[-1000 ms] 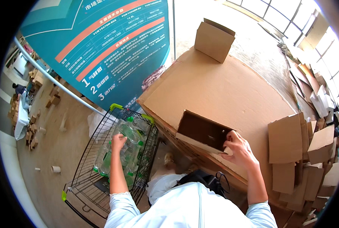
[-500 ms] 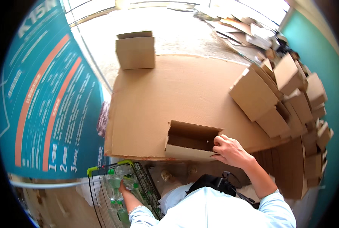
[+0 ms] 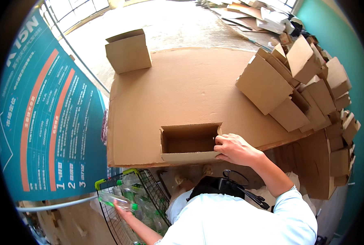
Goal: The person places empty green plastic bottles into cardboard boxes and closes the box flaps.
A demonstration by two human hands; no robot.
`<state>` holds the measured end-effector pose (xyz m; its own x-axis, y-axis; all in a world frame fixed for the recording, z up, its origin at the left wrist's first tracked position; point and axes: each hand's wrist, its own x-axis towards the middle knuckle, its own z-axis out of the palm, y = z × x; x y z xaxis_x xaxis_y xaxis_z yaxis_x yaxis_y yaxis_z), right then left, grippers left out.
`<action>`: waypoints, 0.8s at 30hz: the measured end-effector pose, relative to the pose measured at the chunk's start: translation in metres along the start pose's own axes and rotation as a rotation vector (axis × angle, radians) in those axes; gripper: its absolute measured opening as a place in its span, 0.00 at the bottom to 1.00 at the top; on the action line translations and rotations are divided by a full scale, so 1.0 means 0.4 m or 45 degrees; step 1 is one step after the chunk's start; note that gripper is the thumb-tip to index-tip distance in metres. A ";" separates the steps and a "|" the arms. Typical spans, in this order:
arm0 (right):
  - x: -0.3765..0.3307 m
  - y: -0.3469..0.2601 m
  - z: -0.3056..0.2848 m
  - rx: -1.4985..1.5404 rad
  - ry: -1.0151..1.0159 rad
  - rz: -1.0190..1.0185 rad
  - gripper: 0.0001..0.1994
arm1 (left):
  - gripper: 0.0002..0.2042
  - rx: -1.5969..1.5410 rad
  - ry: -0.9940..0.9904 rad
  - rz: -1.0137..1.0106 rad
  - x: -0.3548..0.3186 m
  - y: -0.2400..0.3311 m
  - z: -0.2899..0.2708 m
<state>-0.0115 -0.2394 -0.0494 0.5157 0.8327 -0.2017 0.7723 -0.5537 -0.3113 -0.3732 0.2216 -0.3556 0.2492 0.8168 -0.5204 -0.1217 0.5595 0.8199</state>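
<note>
My left hand grips a clear plastic bottle with a green cap, held sideways over a black wire basket with lime-green corners. Inside that basket lie several more green-capped bottles. At the table's near edge stands an open, narrow cardboard box; its inside is in shadow and looks bare. My right hand pinches the right end wall of this box, with the fingers bent over the rim.
A large cardboard sheet covers the table. One open carton stands at its far left corner. Several empty cartons are heaped on the right by a green wall. A teal printed banner rises on the left.
My left hand has lifted a bottle up from among the others and turned it sideways. The box at my right hand has turned squarer to the table edge. The view has shifted slightly.
</note>
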 end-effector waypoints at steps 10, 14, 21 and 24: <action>0.023 0.094 0.006 0.067 0.010 -0.155 0.10 | 0.42 -0.496 -1.397 0.654 -0.499 0.385 0.797; 0.017 0.118 0.009 0.145 0.103 -0.208 0.10 | 0.34 0.295 -1.663 0.831 -0.681 0.303 1.055; -0.014 0.181 0.032 0.246 0.182 -0.172 0.09 | 0.34 1.536 -1.871 0.827 -0.694 0.164 1.142; -0.018 0.188 0.048 0.366 0.276 -0.197 0.09 | 0.35 1.855 -1.932 0.632 -0.680 0.186 1.176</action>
<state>0.0357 -0.2870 -0.0893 0.4913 0.8689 0.0598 0.7277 -0.3718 -0.5764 0.0019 -0.0252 -0.0406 0.8957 -0.2990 -0.3291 0.0397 -0.6834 0.7290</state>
